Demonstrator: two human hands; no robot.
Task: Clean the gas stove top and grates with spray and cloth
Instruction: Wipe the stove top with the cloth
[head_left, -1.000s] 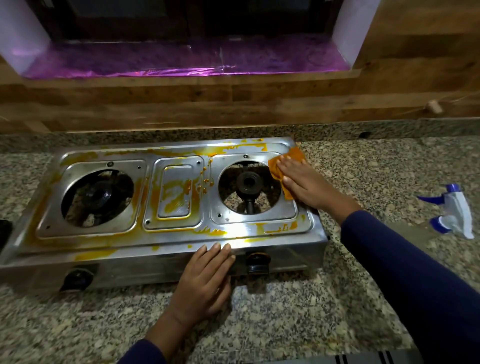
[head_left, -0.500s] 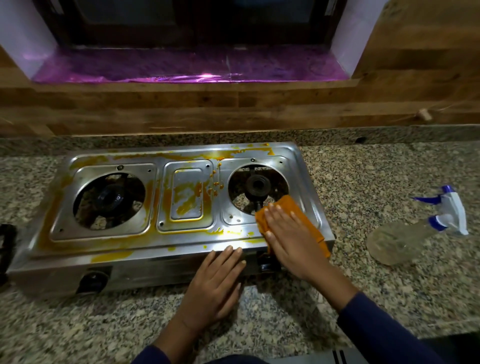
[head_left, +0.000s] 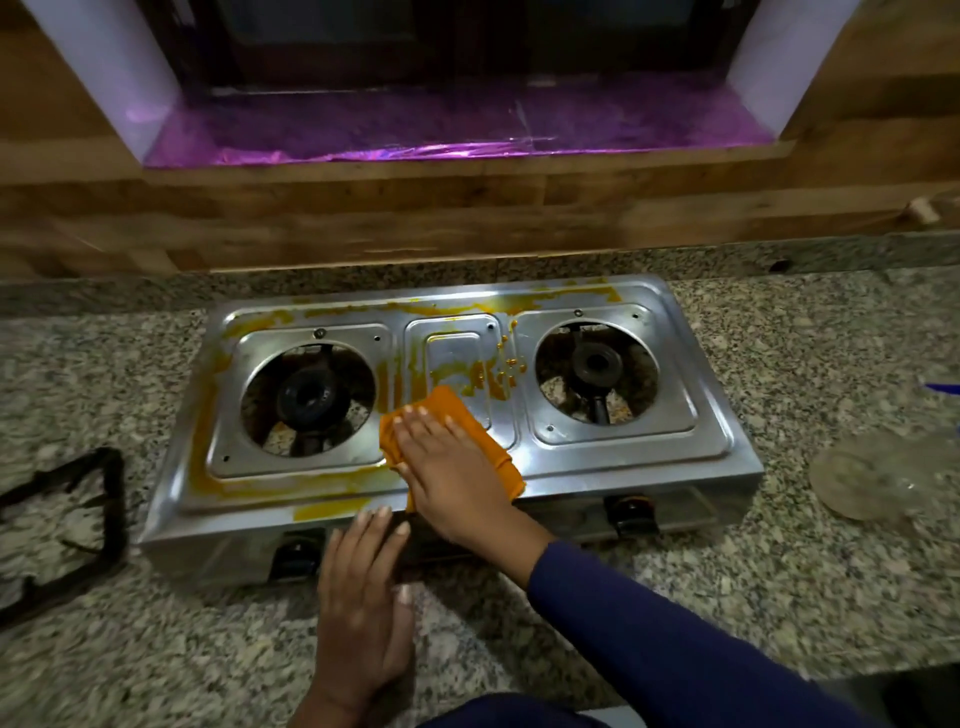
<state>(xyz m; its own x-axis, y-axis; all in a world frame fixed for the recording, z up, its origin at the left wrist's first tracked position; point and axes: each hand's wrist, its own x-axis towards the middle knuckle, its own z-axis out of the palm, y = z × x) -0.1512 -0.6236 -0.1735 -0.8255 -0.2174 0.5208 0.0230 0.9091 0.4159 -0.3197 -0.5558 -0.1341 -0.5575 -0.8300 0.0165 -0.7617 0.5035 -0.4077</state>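
**Orange cloth pressed flat on a stained two-burner stove**

Nearest the camera, the left hand (head_left: 363, 587) lies open, palm down, fingers together; its fingertips touch the front edge of the gas stove (head_left: 727, 452) and the heel rests on the speckled granite counter (head_left: 727, 587). Just beyond it, the right hand (head_left: 449, 467), on a dark blue sleeve (head_left: 649, 623), is spread flat with fingers extended on top of the orange cloth (head_left: 447, 410), pressing it against the steel rather than gripping it. The cloth lies on the front-middle part of the stove top, between the two burner openings, its near end hanging over the front lip.

The stove is a brushed-steel, two-burner unit standing on the counter, grates off. Yellow-orange residue streaks the left side, the front-left strip, the centre panel and the back edge; the area around the right burner (head_left: 596, 364) looks mostly clean. The left burner (head_left: 306, 397) sits dark in its round opening. Two black knobs show on the front face.

A black grate (head_left: 111, 519) lies on the counter left of the stove. At the right edge a clear spray bottle (head_left: 872, 478) lies on its side, blurred. No brand or writing is legible anywhere.
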